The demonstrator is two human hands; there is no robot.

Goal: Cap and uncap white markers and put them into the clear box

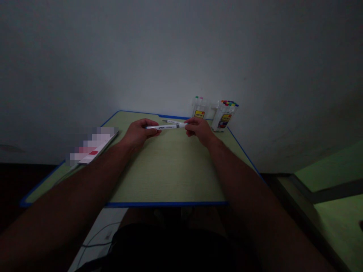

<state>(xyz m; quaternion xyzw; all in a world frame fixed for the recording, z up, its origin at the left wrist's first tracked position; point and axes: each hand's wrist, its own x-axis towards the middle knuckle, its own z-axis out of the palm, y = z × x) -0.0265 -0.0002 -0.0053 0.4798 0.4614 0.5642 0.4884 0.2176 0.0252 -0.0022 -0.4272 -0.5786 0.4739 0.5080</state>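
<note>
The white marker (166, 127) spans the gap between your hands: your left hand (140, 132) is clamped on one end, your right hand (200, 130) pinches the other. Just beyond the grip is a second marker (172, 122); past your right hand stand two marker cases (224, 118).

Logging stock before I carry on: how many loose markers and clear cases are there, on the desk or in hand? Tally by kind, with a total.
Loose markers: 2
Cases: 2
Total: 4
The markers inside are too crowded and small to count surely, so they are left out.
</note>
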